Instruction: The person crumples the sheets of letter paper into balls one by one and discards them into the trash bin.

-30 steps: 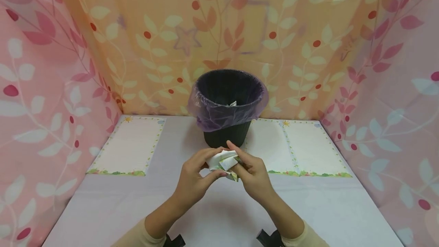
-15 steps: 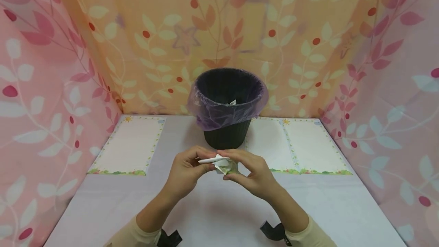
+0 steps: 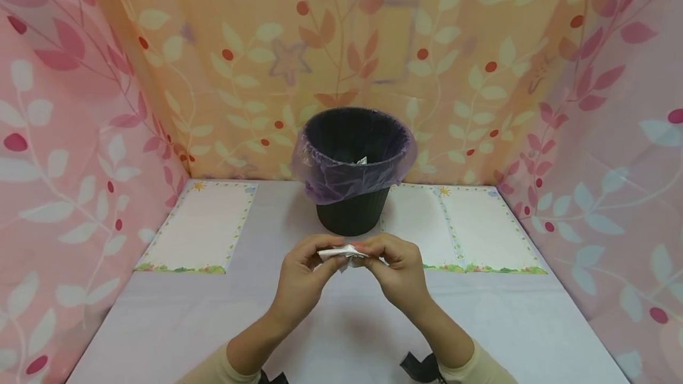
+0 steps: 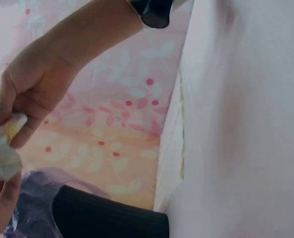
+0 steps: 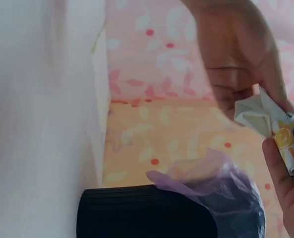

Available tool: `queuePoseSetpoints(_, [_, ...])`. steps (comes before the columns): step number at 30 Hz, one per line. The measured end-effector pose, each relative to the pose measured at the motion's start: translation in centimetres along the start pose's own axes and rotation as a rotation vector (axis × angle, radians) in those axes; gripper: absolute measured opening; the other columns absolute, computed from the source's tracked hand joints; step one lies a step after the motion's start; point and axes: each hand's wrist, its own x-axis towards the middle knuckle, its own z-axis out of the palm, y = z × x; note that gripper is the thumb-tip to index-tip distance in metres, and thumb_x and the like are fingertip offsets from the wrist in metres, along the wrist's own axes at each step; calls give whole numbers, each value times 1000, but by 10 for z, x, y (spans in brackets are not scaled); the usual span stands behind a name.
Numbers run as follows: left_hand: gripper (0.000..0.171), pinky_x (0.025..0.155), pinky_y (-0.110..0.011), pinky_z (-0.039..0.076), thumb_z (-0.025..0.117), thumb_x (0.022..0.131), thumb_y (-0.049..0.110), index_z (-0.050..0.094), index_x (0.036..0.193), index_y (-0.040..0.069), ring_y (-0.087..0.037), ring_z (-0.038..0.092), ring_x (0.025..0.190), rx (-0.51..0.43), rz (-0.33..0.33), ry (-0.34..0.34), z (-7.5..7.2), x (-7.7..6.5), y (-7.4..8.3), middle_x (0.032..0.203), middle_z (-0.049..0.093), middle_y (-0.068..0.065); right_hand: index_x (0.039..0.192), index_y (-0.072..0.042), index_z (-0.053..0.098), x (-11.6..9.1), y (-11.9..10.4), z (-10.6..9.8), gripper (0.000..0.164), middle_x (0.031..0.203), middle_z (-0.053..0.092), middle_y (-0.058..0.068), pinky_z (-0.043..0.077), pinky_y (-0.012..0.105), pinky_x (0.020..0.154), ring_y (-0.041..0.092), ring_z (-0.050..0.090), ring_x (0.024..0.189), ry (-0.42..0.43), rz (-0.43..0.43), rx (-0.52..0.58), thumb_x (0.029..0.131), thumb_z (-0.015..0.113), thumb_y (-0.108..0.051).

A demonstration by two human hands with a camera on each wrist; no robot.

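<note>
Both hands hold one crumpled sheet of paper between them, in front of the bin. My left hand pinches its left end, thumb below and fingers above. From the other side my right hand pinches the right end in the same way. The right wrist view shows a yellow sun printed on the folded paper. A black bin stands just beyond the hands, and a purple plastic liner hangs over its rim. Inside the bin, a small white piece shows.
One flat bordered sheet lies at the left of the white table. Two more, a middle sheet and a right-hand sheet, lie side by side to the right. Patterned cloth closes off the back and both sides.
The paper has gone from a looser, more open bundle to a flatter, narrower one. Both hands have shifted their grip on it and now hold it at its two ends.
</note>
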Motion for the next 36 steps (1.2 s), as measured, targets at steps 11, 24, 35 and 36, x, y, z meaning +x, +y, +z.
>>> queuePoseSetpoints(11, [67, 84, -32, 61, 79, 81, -14, 57, 142, 4, -20, 63, 111, 211, 337, -336, -26, 19, 2, 136, 62, -10, 90, -19, 74, 14, 4, -27, 14, 91, 74, -4, 59, 23, 71, 9, 68, 80, -21, 490, 449, 93, 74, -6])
queuePoseSetpoints(24, [80, 89, -30, 58, 91, 63, -1, 61, 138, -4, -23, 65, 114, 140, 518, -325, -25, 25, 1, 128, 70, -16, 86, -21, 72, 9, 4, -17, 18, 90, 74, -8, 57, 23, 71, 8, 69, 81, -76, 605, 597, 97, 69, -6])
queuePoseSetpoints(35, [52, 94, -28, 57, 86, 78, -4, 64, 124, 4, -25, 66, 111, 19, 289, -101, 0, 1, 7, 125, 68, -14, 82, -24, 73, -1, 1, -1, 27, 84, 70, -9, 54, 18, 65, 5, 64, 74, 41, 598, 494, 92, 72, 1])
queuePoseSetpoints(36, [47, 93, -27, 57, 84, 80, -4, 64, 121, 5, -25, 66, 110, 18, 269, -79, 1, -1, 8, 124, 68, -14, 81, -24, 73, -2, 0, 1, 27, 84, 70, -8, 54, 18, 65, 5, 63, 74, 60, 570, 460, 91, 73, 2])
